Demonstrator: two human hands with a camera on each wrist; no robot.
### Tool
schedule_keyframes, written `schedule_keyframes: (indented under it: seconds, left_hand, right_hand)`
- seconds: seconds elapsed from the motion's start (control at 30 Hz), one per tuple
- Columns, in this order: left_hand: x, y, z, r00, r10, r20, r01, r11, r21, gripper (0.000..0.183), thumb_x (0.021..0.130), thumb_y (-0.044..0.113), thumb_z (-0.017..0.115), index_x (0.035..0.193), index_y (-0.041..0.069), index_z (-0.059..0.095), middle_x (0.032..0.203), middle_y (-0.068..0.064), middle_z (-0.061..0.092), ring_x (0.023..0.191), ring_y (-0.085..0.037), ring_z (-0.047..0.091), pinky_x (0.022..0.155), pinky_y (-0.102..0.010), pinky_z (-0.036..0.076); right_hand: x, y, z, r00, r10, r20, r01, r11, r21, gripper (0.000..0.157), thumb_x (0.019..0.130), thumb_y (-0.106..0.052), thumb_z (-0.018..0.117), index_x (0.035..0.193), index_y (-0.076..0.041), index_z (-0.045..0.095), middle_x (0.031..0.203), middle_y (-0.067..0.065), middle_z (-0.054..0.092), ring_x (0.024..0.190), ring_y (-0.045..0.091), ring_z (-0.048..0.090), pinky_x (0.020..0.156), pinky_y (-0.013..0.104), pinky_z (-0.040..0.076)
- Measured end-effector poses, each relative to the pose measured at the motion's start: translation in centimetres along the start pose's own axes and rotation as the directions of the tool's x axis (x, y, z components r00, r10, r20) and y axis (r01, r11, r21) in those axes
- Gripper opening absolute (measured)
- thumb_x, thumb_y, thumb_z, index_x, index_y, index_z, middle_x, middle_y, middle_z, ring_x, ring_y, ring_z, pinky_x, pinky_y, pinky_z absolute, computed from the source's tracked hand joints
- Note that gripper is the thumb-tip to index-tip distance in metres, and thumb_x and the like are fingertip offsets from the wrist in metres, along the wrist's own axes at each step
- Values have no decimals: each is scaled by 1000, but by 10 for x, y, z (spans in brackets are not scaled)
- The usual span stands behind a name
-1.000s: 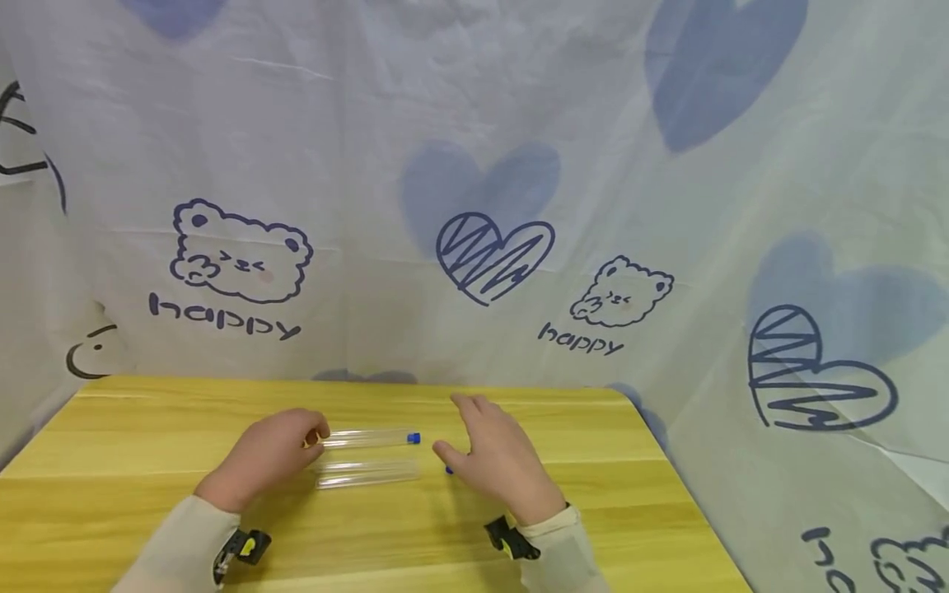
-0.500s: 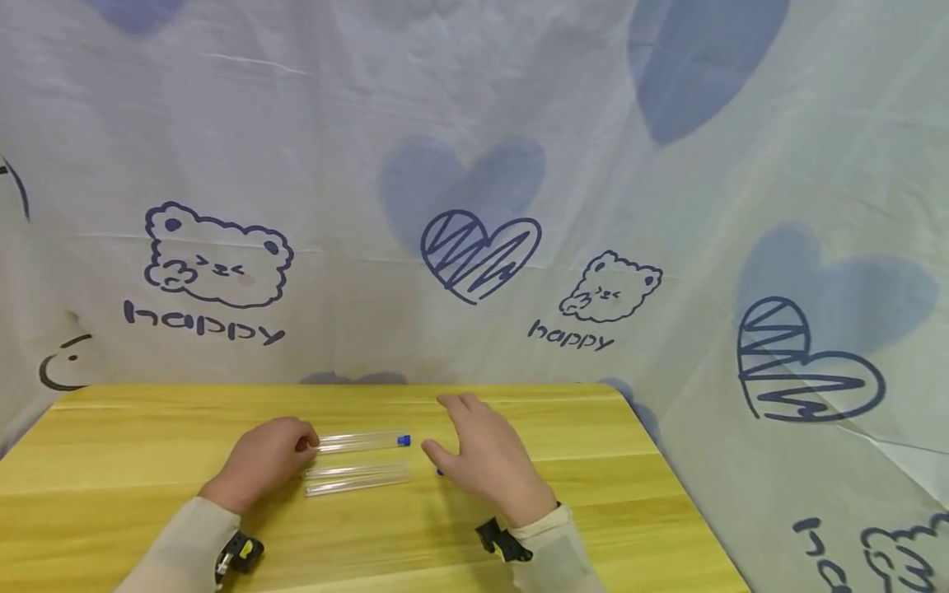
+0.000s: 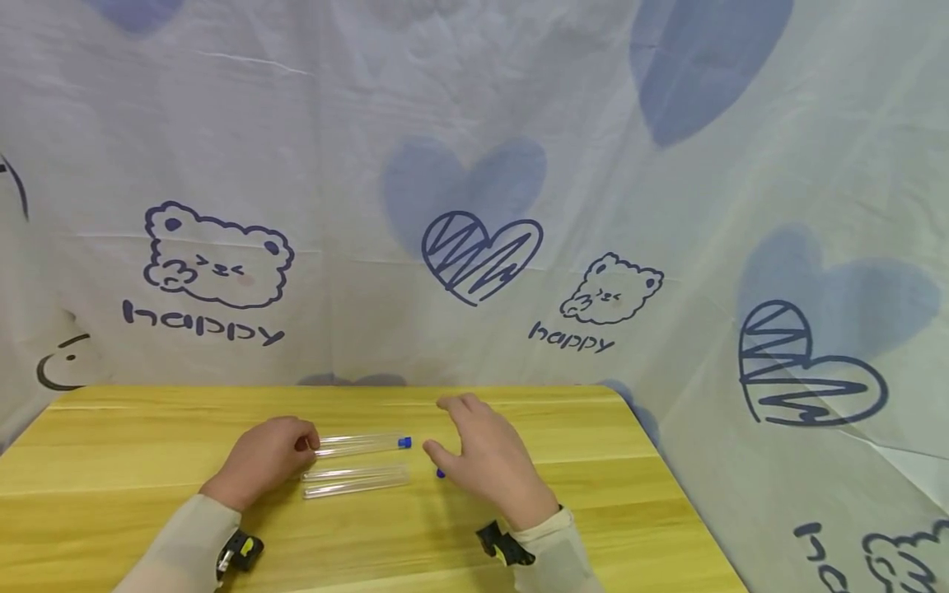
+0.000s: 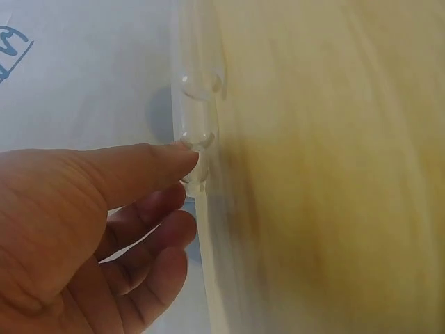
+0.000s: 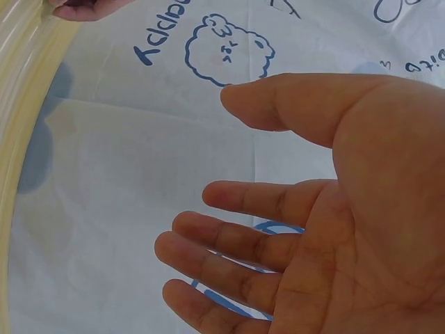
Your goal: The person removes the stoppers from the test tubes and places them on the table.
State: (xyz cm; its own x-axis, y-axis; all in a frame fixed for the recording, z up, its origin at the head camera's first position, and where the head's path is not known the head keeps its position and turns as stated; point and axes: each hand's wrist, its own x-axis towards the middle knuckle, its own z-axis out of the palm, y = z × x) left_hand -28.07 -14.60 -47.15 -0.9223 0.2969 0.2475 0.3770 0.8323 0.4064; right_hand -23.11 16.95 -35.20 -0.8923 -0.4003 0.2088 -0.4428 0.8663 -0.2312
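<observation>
Clear test tubes lie side by side on the yellow wood-grain table. The farther capped test tube [image 3: 359,445] has a blue cap [image 3: 404,442] at its right end. Nearer lie uncapped clear tubes [image 3: 356,481]. My left hand [image 3: 270,457] is at the left end of the farther tube; in the left wrist view its thumb and forefinger pinch a rounded clear tube end [image 4: 198,142]. To the right of the tubes my right hand [image 3: 493,461] hovers with spread fingers, holding nothing. A loose blue cap [image 3: 441,473] shows partly beneath its thumb.
The table [image 3: 615,511] has its back edge against a hanging white cloth [image 3: 356,165] printed with hearts and bears. Cloth also hangs along the right side. A black and yellow strap mount [image 3: 240,552] sits at each wrist.
The view has shifted slightly. My left fingers have drawn in at the left end of the capped tube. My right hand stays spread in about the same place.
</observation>
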Motion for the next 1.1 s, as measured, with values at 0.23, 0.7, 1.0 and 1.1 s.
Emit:
schedule_keyframes:
  seconds: [0.23,0.7,1.0,1.1]
  left_hand:
    - [-2,0,-2,1000,12,19,-12,1000,-25,10,85,6,79,89,14,74,84,7,69,76,-10,60,70,-38,55]
    - [-9,-8,2,999,39,20,-40,998,55,7,88,17,83,91,16,78,85,8,67,75,-7,60,71,-37,56]
    - [-16,42,-58,971,125,-206,-103,988,113,12,90,21,82,100,17,78,91,8,68,74,-8,62,64,-32,55]
    - [-24,60,-84,961,144,-236,-112,983,144,15,89,23,83,102,19,77,94,9,70,75,-8,63,63,-31,55]
  right_hand:
    - [0,-1,-1,1000,-18,-1,18,1000,6,53,99,-41,68,141,-9,60,138,8,62,121,26,63,101,45,54]
    - [-1,-5,0,999,19,37,-21,998,61,56,100,-47,66,145,-14,58,143,4,58,126,25,61,99,47,54]
    - [-1,-6,-2,999,21,-28,-19,998,67,65,98,-42,70,151,-11,50,150,10,52,135,29,53,108,49,49]
    - [0,-6,-2,998,12,-64,-7,998,68,68,98,-39,72,154,-11,45,151,10,52,137,28,52,110,47,47]
